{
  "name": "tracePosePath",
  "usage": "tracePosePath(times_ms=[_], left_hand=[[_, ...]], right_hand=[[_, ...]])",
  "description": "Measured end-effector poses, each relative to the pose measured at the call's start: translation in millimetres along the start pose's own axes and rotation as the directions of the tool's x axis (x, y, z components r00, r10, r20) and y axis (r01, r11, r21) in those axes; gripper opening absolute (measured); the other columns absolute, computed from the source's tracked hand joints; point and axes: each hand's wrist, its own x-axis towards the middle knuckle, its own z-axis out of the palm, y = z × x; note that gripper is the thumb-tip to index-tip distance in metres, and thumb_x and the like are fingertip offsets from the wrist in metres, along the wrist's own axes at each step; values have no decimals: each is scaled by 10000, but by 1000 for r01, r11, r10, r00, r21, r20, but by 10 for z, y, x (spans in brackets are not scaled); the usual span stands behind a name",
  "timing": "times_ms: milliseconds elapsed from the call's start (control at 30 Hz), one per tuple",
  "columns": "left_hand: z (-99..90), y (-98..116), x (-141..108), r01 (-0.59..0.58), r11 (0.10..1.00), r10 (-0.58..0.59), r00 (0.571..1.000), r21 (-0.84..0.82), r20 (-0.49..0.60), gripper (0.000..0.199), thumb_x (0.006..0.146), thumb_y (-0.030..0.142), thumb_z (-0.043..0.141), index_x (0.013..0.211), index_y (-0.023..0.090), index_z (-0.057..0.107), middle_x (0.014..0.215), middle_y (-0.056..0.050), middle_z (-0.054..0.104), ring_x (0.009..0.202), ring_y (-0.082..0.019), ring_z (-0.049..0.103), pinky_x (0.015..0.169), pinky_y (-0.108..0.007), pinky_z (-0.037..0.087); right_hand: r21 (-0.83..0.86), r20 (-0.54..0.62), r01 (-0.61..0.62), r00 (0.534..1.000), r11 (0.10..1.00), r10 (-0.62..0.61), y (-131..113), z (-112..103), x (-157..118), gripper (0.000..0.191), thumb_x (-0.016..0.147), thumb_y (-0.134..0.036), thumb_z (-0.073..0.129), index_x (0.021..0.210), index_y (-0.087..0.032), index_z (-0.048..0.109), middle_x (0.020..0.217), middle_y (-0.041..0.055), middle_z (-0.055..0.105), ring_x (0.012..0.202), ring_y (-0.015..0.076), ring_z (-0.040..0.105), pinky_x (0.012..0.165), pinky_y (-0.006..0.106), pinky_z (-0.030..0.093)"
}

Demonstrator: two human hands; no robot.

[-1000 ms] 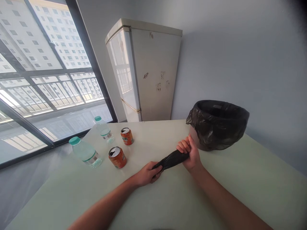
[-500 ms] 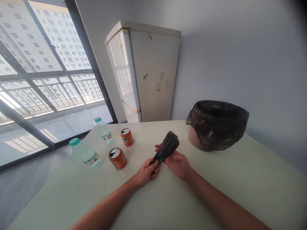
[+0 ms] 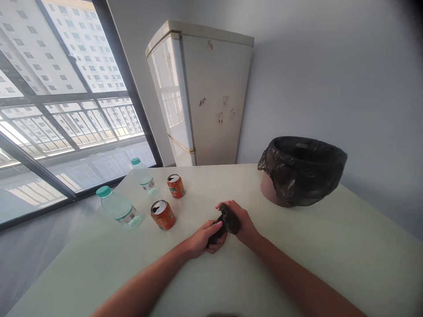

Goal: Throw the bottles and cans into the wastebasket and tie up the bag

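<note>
Over the middle of the pale table (image 3: 205,281), my left hand (image 3: 206,237) grips a bunched black plastic bag (image 3: 231,220) with its thumb on top. My right hand (image 3: 243,222) is against the bag's far end, its fingers curled behind and around it and partly hidden by the plastic. The upper part of the bag looks folded over and slightly blurred. To the left of my hands stand two opened orange cans, one nearer (image 3: 163,215) and one farther (image 3: 176,186). Left of the cans are two clear bottles with green caps, one nearer (image 3: 119,209) and one farther (image 3: 144,178).
A pinkish bin (image 3: 272,191) lined with a black bag (image 3: 297,182) stands on the table at the right. Beyond the table's far edge is a white refrigerator (image 3: 214,97). A large window (image 3: 66,105) fills the left side, and a grey wall is at the right.
The bag's upper end, which stuck up and away, is now folded down and compact. My right hand has gone from spread fingers beneath the bag to curled fingers around it.
</note>
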Motion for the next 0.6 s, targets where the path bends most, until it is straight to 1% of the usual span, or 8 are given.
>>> tracePosePath(times_ms=[100, 167, 233, 300, 367, 400, 467, 600], left_hand=[[-65, -22, 14, 91, 993, -89, 996, -75, 30, 820, 864, 919, 322, 766, 141, 562, 655, -26, 500, 440, -77, 358, 373, -232, 202], [-100, -16, 15, 112, 991, -107, 992, -72, 69, 1001, 802, 991, 185, 811, 98, 636, 737, -109, 601, 464, -122, 480, 354, -257, 295], [-124, 6, 4, 98, 994, -92, 988, -48, 126, 1075, 800, 991, 169, 892, 53, 687, 876, -192, 673, 539, -171, 594, 366, -273, 396], [-132, 33, -19, 72, 997, -68, 985, -24, 159, 947, 873, 898, 325, 993, 36, 701, 998, -237, 709, 610, -198, 664, 399, -271, 472], [-124, 55, -40, 55, 998, -53, 985, -9, 166, 604, 906, 631, 581, 1068, 58, 682, 1055, -231, 730, 638, -205, 701, 424, -260, 516], [-115, 62, -46, 53, 999, -51, 985, -6, 164, 441, 879, 468, 647, 1063, 68, 671, 1044, -218, 737, 634, -205, 708, 429, -257, 528], [-99, 65, -46, 60, 998, -56, 988, -25, 144, 264, 790, 255, 641, 991, 84, 645, 943, -173, 734, 591, -198, 696, 413, -259, 535], [-119, 57, -9, -5, 988, 6, 1000, -154, 2, 225, 724, 186, 561, 947, 153, 549, 725, -22, 598, 456, -120, 529, 359, -245, 493]], right_hand=[[-381, 164, 221, 972, 898, -169, -69, -90, 19, 230, 1060, -288, 491, 1113, -273, 715, 1195, 97, 735, 1059, 273, 625, 939, 467, 454], [-531, 223, 301, 952, 792, -212, -107, -119, 37, 293, 1069, -228, 430, 1122, -260, 717, 1224, 120, 730, 1058, 278, 621, 910, 465, 448], [-616, 289, 381, 924, 689, -251, -112, -118, 50, 313, 1061, -184, 413, 1104, -247, 717, 1236, 134, 726, 1054, 277, 622, 908, 466, 448], [-652, 361, 454, 890, 607, -278, -92, -94, 54, 324, 1050, -146, 409, 1084, -245, 716, 1254, 131, 721, 1065, 275, 622, 926, 468, 450], [-659, 402, 486, 873, 573, -278, -69, -73, 53, 338, 1043, -125, 404, 1116, -241, 713, 1252, 134, 720, 1073, 278, 623, 925, 467, 456], [-657, 402, 479, 876, 583, -266, -63, -72, 51, 348, 1041, -120, 401, 1170, -234, 704, 1247, 140, 720, 1072, 281, 624, 915, 466, 463], [-634, 364, 421, 903, 649, -231, -69, -105, 45, 383, 1026, -118, 414, 1312, -211, 650, 1221, 149, 719, 1052, 287, 625, 894, 467, 478], [-423, 273, 258, 950, 869, -150, -97, -290, 27, 518, 937, -145, 537, 1447, -239, 548, 1231, 118, 691, 1092, 282, 602, 969, 476, 491]])
